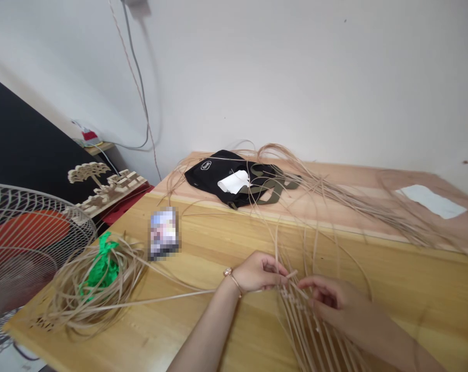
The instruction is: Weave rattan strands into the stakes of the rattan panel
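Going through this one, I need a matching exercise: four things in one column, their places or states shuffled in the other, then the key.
1. Left hand
2. Black bag
3. Coiled strips
4. Fan

A. Tangled with green material
B. At the picture's left edge
C. Bracelet at the wrist
D. Under a white sheet

Pairs: 1-C, 2-D, 3-A, 4-B

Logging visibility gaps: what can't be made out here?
Head view:
Pixelated item: surface masked by mosaic.
Strips: near ends cut off by bottom edge.
Right hand: curled fingers hide whether it grips a strip.
Coil: partly hidden under the green wrap.
Fan: cut off by left edge.
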Motion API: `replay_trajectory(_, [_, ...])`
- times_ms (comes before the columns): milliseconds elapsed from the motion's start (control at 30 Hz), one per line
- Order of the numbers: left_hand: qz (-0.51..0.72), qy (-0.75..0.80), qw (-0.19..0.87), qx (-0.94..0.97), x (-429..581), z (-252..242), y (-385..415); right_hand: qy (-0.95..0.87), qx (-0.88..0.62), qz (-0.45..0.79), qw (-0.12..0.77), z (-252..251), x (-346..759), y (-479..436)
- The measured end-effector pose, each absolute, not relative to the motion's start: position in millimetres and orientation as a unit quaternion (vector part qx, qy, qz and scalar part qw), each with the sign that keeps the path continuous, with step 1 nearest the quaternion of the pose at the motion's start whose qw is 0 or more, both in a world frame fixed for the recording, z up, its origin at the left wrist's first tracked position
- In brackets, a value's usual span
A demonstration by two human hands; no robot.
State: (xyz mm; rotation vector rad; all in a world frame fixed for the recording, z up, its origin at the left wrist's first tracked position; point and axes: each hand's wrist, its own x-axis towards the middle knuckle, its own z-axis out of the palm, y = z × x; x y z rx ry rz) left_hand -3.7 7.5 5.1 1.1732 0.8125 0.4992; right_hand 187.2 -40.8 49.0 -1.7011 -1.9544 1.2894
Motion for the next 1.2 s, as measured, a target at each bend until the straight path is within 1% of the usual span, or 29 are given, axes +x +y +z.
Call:
replay_trajectory(333, [0.231, 0.362, 0.731, 0.53, -3.4, 5.4, 7.7, -0.666, -0.579, 0.453, 0.127, 37.7, 188.0, -36.8])
replay_trajectory(567, [0.227, 0.367, 0.728, 0.533, -3.0, 4.9, 8.4, -0.698, -0.569, 0.427, 0.085, 41.3, 187.0, -38.0])
replay_trajectory(800, [0.218, 0.381, 0.726, 0.53, -3.0, 8.3, 8.0, -0.701, -0.571, 0.421, 0.07, 45.4, 185.6, -38.4])
replay_trajectory(1200, [0.233, 0.368, 0.728, 0.529, -2.6, 5.3, 7.9, -0.706, -0.569, 0.413, 0.077, 45.3, 185.0, -39.6])
